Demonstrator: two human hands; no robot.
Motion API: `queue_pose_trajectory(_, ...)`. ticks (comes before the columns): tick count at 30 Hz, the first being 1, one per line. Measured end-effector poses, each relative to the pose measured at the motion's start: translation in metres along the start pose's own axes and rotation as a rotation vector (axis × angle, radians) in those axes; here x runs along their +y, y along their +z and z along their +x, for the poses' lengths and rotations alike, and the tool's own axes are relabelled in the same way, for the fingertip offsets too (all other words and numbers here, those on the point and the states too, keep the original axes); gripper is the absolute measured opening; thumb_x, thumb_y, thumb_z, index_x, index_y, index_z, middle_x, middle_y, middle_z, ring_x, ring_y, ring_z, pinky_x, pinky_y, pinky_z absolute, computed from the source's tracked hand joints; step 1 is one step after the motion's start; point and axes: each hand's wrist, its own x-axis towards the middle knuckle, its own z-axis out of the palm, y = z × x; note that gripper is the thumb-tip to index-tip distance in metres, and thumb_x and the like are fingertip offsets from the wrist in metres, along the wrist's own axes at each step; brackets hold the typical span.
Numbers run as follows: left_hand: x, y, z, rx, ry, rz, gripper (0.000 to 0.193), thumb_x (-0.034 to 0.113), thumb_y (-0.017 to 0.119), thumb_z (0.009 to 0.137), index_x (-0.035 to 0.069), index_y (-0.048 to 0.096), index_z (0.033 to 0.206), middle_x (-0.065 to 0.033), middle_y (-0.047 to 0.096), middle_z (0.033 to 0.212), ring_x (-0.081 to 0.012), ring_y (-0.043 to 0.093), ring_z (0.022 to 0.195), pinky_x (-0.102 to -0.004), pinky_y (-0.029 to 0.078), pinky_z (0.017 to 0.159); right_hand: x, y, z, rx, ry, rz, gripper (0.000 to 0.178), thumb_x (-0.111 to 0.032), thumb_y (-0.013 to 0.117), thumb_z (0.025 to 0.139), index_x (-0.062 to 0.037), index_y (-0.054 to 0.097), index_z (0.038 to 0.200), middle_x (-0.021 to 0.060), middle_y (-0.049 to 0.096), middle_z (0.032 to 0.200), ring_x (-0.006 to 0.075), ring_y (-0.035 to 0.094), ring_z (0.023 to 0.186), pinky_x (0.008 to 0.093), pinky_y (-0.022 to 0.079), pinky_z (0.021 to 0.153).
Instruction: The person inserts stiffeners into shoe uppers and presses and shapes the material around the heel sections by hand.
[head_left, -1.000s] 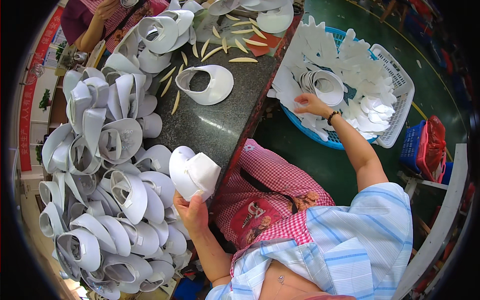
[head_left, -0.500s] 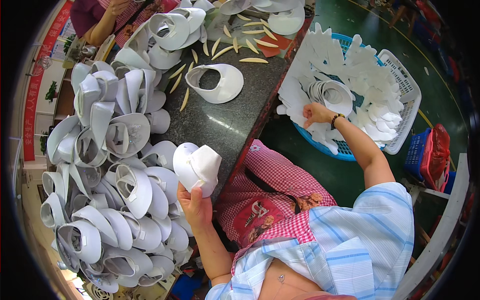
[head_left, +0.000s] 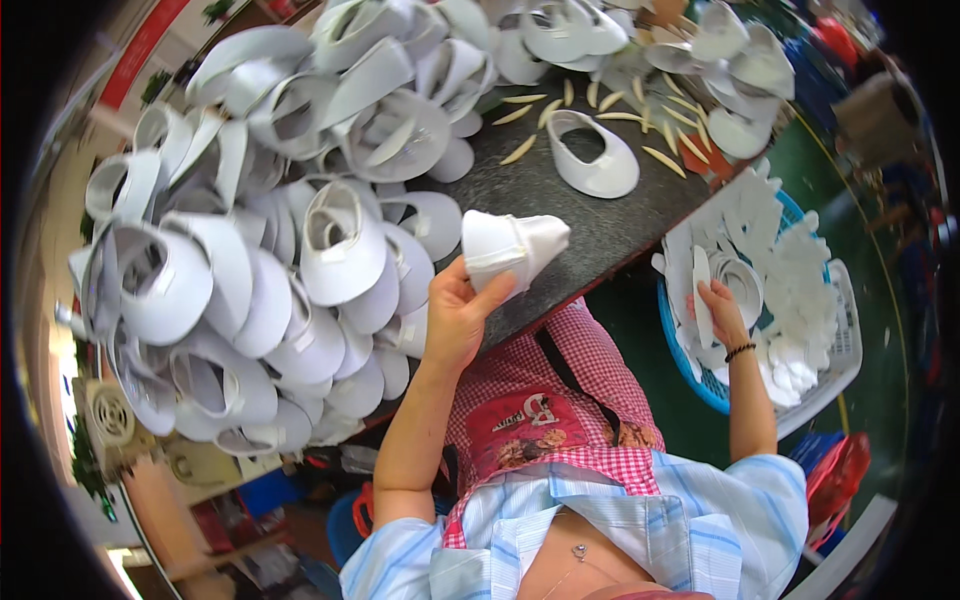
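Note:
My left hand [head_left: 460,312] grips a soft white piece [head_left: 512,250] with a rounded, cup-like body, a seam across it and a narrower end. It is held just off the edge of the dark stone table [head_left: 625,222]. On the right, my right hand [head_left: 722,312] pinches a flat, narrow white strip [head_left: 703,300] above a round blue basket [head_left: 672,335]. White cut pieces [head_left: 805,300] with wavy edges fill this basket, and some white rings [head_left: 742,282] lie among them. A single white visor-shaped piece [head_left: 610,172] with an oval opening rests on the table.
A tall heap of similar white visor-shaped pieces [head_left: 250,290] covers the left side. Several cream crescent strips [head_left: 664,162] are scattered over the far table, near more white pieces [head_left: 740,70]. A pale plastic basket [head_left: 850,335] stands beside the blue one.
The view has turned, shifting the heap and table. My right hand has come up from the basket's pieces with a narrow white strip. My left hand has turned the white piece sideways.

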Motion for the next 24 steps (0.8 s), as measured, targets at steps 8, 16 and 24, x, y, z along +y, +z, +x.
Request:
queue_pose_trajectory(8, 0.009, 0.001, -0.003, -0.006, 0.023, -0.061, 0.037, 0.004, 0.065, 0.087, -0.002, 0.055, 0.123, -0.0091, 0.063, 0.115, -0.0146, 0.060, 0.103, -0.0294, 0.046, 0.092, -0.129, 0.173, -0.070, -0.270, -0.323, 0.099, 0.038, -0.011, 0.054, 0.095, -0.0012, 0.048, 0.132, 0.0052, 0.063, 0.107, 0.0099, 0.061, 0.095, 0.0238, 0.052, 0.079)
queue_pose_trajectory(16, 0.007, 0.025, 0.023, 0.122, 0.378, -0.224, 0.056, 0.012, 0.066, 0.087, 0.002, 0.033, 0.132, -0.0078, 0.046, 0.121, -0.0138, 0.048, 0.107, -0.0294, 0.040, 0.095, -0.139, 0.256, -0.090, 0.088, -1.176, -0.868, 0.035, -0.004, 0.058, 0.089, -0.0127, 0.060, 0.123, 0.0080, 0.065, 0.095, 0.0202, 0.064, 0.079, 0.0279, 0.051, 0.065)
queue_pose_trajectory(24, -0.001, 0.035, 0.016, 0.072, 0.306, -0.485, 0.037, 0.016, 0.046, 0.099, 0.006, 0.036, 0.134, -0.0083, 0.050, 0.121, -0.0173, 0.052, 0.109, -0.0346, 0.043, 0.093, -0.131, 0.284, -0.085, -0.057, -1.321, -0.984, 0.041, -0.010, 0.073, 0.076, -0.0066, 0.061, 0.116, 0.0094, 0.061, 0.099, 0.0229, 0.062, 0.084, 0.0331, 0.053, 0.070)
